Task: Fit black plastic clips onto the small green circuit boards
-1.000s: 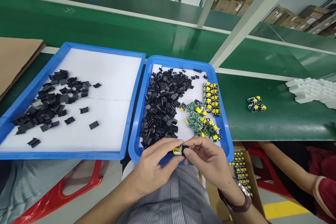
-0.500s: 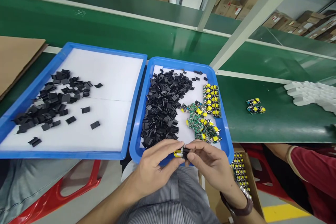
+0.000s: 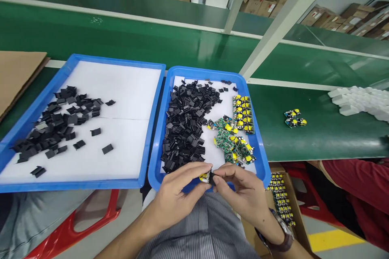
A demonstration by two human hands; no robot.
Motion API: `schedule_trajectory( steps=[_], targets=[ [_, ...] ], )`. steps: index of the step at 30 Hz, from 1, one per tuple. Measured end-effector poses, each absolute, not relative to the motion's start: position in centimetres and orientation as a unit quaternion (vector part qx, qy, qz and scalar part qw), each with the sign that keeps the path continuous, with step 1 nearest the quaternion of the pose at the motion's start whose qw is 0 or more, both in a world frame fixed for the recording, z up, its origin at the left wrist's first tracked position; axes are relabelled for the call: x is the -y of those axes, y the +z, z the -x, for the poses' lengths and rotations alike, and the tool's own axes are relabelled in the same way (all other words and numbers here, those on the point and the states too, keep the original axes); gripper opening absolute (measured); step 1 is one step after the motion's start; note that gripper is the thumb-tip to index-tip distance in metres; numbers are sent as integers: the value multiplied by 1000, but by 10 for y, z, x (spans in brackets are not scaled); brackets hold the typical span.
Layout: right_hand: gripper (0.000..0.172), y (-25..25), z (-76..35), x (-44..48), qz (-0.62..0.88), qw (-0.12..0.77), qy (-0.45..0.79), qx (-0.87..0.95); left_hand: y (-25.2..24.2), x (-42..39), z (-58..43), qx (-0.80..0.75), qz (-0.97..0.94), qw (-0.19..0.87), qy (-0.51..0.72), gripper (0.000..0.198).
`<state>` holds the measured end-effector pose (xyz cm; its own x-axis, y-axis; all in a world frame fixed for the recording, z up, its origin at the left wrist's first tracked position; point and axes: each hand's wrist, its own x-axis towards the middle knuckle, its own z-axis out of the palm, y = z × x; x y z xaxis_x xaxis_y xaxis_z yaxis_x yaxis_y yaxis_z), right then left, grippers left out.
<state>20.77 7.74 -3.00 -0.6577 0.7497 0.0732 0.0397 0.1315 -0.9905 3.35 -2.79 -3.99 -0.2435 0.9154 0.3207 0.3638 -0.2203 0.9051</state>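
Over the near edge of the right blue tray (image 3: 153, 162), my left hand (image 3: 182, 192) pinches a small circuit board with a yellow part (image 3: 204, 177). My right hand (image 3: 240, 186) closes its thumb and fingers on a black plastic piece (image 3: 212, 179) against that board's right side. The fingers partly hide how the two pieces meet. Beyond my hands, a heap of black plastic pieces (image 3: 185, 121) fills the tray's left half. Loose green circuit boards (image 3: 225, 139) lie in a jumble at its right, below neat rows of yellow-topped boards (image 3: 243, 114).
Another blue tray (image 3: 141, 145) on the left holds scattered black pieces (image 3: 60, 123). A few boards (image 3: 294, 118) and white foam-like pieces (image 3: 358, 101) sit on the green bench (image 3: 316, 141). Below right stands a carton of boards (image 3: 281, 198), near a co-worker's red sleeve (image 3: 358, 186).
The view has shifted slightly. My right fingers have moved a little closer to my left, and less of the black piece shows between them. The co-worker's arm at the right has moved.
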Motion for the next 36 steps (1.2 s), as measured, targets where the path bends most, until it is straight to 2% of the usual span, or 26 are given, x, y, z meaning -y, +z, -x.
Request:
schedule_trajectory(
  steps=[5, 9, 13, 17, 21, 25, 36],
  targets=[
    [4, -25, -205, -83, 299, 253, 619, 681, -38, 27, -34, -561, -566, 247, 551, 46],
    [12, -18, -202, -89, 304, 188, 656, 665, -39, 25, -35, -541, -579, 223, 568, 47],
    [11, -14, -202, -94, 313, 176, 600, 715, -43, 24, -37, -537, -594, 199, 564, 51],
    [14, -19, -203, -100, 314, 142, 686, 641, -43, 23, -37, -540, -597, 213, 554, 52],
    [15, -27, -203, -99, 298, 168, 762, 550, -37, 22, -36, -543, -578, 257, 552, 49],
    [12, -32, -205, -94, 294, 199, 787, 504, -33, 22, -38, -549, -575, 254, 551, 52],
    [14, -31, -215, -99, 314, 146, 741, 575, -35, 20, -41, -523, -567, 265, 579, 45]
  ],
)
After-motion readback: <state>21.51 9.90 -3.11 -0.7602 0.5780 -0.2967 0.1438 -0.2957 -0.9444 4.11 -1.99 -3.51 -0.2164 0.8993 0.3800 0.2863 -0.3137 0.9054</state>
